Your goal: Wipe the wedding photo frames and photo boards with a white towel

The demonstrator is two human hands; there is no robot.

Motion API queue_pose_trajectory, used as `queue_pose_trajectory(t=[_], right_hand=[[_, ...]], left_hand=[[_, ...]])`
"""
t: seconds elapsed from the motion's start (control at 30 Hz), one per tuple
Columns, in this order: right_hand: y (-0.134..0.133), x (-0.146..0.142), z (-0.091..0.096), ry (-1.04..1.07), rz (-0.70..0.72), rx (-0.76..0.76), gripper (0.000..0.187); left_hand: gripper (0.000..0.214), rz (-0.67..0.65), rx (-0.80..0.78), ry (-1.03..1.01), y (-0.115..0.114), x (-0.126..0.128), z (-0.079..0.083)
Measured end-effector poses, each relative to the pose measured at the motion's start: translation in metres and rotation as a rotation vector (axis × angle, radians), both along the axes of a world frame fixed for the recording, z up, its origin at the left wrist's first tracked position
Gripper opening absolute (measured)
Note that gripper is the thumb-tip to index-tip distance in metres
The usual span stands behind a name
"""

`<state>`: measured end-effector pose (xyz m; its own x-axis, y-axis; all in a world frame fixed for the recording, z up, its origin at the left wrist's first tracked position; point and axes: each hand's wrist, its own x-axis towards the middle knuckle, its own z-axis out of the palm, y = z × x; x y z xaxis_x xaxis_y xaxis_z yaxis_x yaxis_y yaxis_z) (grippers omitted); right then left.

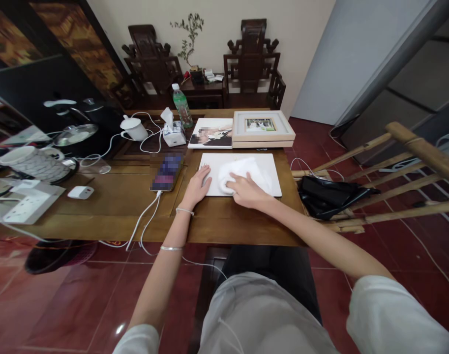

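Note:
A flat white board (271, 172) lies on the wooden table in front of me. On its left edge rests my left hand (197, 187), fingers stretched out and holding nothing. A soft white cloth (251, 169), folded or bunched, sits on the middle of the board. My right hand (245, 190) presses on this cloth, its fingers bent into the material at the near side. The cloth covers part of the board beneath.
Behind the board are a photo panel (211, 140) and framed picture (261, 125). A phone (167, 172) with a cable, tissue box (174, 135), green-labelled bottle (182, 105), white lidded cup (134, 130) and power strip (32, 201) stand leftward. A bamboo chair (404, 132) is right.

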<state>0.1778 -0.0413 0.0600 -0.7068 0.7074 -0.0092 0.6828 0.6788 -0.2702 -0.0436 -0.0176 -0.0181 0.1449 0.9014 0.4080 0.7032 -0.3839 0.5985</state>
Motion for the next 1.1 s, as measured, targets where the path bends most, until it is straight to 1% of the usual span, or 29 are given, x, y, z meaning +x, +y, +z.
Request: queue_pose_trajectory(t=[0.1,0.17,0.23,0.3,0.4,0.53,0.67,0.73,0.8,0.87,0.93,1.0,1.1], right_hand=[[0.04,-0.01,-0.001,0.001,-0.055,0.059,0.047],[0.062,-0.017,-0.002,0.0,-0.094,0.081,0.046],[0.075,-0.021,-0.004,-0.002,-0.129,0.093,0.046],[0.076,-0.023,-0.005,-0.007,-0.149,0.103,0.047],[0.059,-0.021,-0.009,-0.019,-0.133,0.109,0.048],[0.011,-0.012,-0.012,-0.019,-0.056,0.077,0.049],[-0.036,-0.004,-0.006,-0.025,0.01,0.029,0.051],[-0.048,-0.003,0.0,-0.025,0.043,0.01,0.05],[-0.05,-0.003,0.004,-0.03,0.056,-0.008,0.047],[-0.043,-0.005,0.006,-0.04,0.049,-0.025,0.046],[-0.028,-0.01,0.005,-0.049,0.04,-0.031,0.047],[-0.007,-0.015,0.003,-0.045,0.022,0.001,0.048],[0.03,-0.025,0.001,-0.036,-0.047,0.071,0.046]], left_hand=[[0.04,0.003,0.011,0.001,0.001,-0.001,-0.002],[0.04,0.0,0.016,0.0,0.002,-0.002,-0.002],[0.04,-0.006,0.017,-0.001,0.002,-0.002,-0.002],[0.039,-0.009,0.016,-0.003,0.001,-0.002,-0.002],[0.039,-0.003,0.022,-0.005,0.001,-0.001,-0.002],[0.042,0.003,0.018,0.001,0.001,0.0,-0.001],[0.043,0.005,0.001,0.006,0.0,0.001,0.001],[0.043,0.007,0.002,0.006,0.0,0.001,0.001],[0.043,0.009,0.009,0.005,0.0,0.001,0.001],[0.042,0.006,0.017,0.005,0.0,0.001,0.0],[0.041,0.001,0.021,0.005,0.001,0.0,-0.001],[0.041,-0.005,0.022,0.004,0.001,0.0,-0.001],[0.042,-0.003,0.013,0.009,0.002,-0.001,-0.002]])
